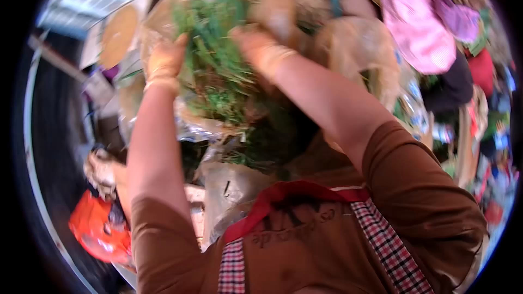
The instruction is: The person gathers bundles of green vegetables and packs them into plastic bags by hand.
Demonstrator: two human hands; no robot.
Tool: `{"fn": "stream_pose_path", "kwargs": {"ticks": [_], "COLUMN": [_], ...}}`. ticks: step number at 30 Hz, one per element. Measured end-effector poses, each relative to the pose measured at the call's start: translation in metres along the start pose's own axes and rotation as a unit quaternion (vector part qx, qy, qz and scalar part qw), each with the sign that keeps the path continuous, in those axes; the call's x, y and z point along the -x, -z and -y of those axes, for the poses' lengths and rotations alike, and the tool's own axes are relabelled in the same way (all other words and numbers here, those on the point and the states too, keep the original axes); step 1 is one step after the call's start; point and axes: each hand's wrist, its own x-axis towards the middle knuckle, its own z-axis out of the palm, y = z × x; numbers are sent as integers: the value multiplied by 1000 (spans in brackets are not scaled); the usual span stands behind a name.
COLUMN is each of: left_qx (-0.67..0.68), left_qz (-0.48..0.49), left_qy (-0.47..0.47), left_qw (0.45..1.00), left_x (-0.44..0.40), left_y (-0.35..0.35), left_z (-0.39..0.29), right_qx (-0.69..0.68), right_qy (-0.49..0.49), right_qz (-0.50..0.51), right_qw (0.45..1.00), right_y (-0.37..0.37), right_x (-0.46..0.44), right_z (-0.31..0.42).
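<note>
Both my hands wear pale orange gloves and are blurred by motion. A large loose bunch of green herbs (215, 49), long-stemmed and leafy, is held between them above a clear plastic bag (155, 19). My left hand (166, 60) grips the left side of the bunch. On the opposite side, my right hand (259, 49) has its fingers against the stems. More dark greenery (261, 136) lies below, partly in shadow, next to crumpled clear plastic (234, 185) near my apron.
Another translucent bag (357, 49) stands right of my right arm. Pink striped cloth (417, 22) is at upper right, with plastic bottles (414, 111) below it. An orange-red bag (101, 228) lies at lower left, near a dark surface with a pale edge (32, 147).
</note>
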Motion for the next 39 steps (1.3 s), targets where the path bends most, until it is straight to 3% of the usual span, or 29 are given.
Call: {"fn": "stream_pose_path", "kwargs": {"ticks": [1, 3, 4, 5, 6, 8, 10, 11, 13, 14, 15, 17, 18, 19, 21, 23, 24, 26, 28, 29, 31, 32, 33, 34, 35, 37, 38, 39], "left_qx": [163, 120, 128, 149, 215, 203, 138, 109, 178, 254, 327, 331, 341, 351, 141, 36, 31, -77, -11, 21, 124, 135, 150, 165, 180, 416, 406, 394], "left_qz": [142, 206, 241, 232, 251, 280, 250, 227, 188, 244, 299, 434, 407, 379, 253, 284, 386, 506, 494, 487, 569, 565, 555, 545, 531, 646, 620, 589], "left_qy": [-55, 8, 2, -5, 16, 9, -21, 1, -48, -60, -63, -203, -218, -234, -334, -325, -265, -174, -158, -150, -126, -194, -202, -210, -155, -48, -72, -97], "left_qw": [975, 971, 962, 961, 944, 938, 958, 968, 965, 934, 894, 813, 819, 824, 897, 901, 883, 841, 855, 860, 803, 790, 793, 795, 814, 639, 668, 699], "left_x": [-17, 30, 17, 52, 62, 70, 78, 102, 150, 175, 200, 246, 274, 298, 322, 332, 325, 314, 309, 303, 278, 253, 240, 226, 221, 188, 194, 198], "left_y": [-30, -52, -108, -90, -108, -106, -114, -84, -48, -27, -12, 0, -8, -25, -64, -93, -99, -108, -113, -106, -81, -62, -29, 5, 55, 97, 119, 136], "left_z": [35, 27, 83, 53, 65, 72, 61, 11, -57, -92, -119, -158, -177, -190, -199, -213, -215, -208, -182, -173, -182, -187, -222, -256, -314, -353, -384, -410], "right_qx": [151, 171, 153, 131, 83, -12, -32, 220, 76, -67, -21, -115, -130, 53, 333, 445, 363, 85, -119, -98, 208, -212, -579, -567, -554, -572, -569, -569], "right_qy": [46, 241, 245, 244, 216, 165, 184, 322, 296, 202, 234, 160, 55, -33, -201, -442, -548, -563, -485, -439, -431, -243, 5, 9, 11, 75, 134, 100], "right_qz": [-1, -143, -91, -37, 0, 76, -65, -148, -254, -202, -223, -274, -341, -398, -478, -446, -437, -433, -408, -453, -333, -477, -514, -546, -577, -552, -493, -492], "right_qw": [987, 944, 953, 960, 973, 983, 980, 909, 918, 956, 946, 941, 930, 915, 788, 639, 614, 699, 764, 770, 812, 818, 633, 617, 600, 602, 645, 652], "right_y": [-7, -35, -33, -22, -1, 26, 58, 77, 121, 159, 190, 259, 282, 302, 324, 298, 276, 238, 218, 215, 247, 260, 276, 303, 332, 359, 368, 372], "right_x": [7, 56, 88, 115, 135, 170, 135, 110, 117, 160, 177, 239, 279, 315, 387, 447, 466, 512, 526, 520, 507, 519, 530, 533, 540, 575, 590, 597], "right_z": [-8, -58, -69, -74, -65, -21, 18, 29, 52, 59, 29, -53, -83, -128, -229, -303, -328, -416, -425, -406, -326, -321, -315, -275, -229, -193, -184, -157]}}
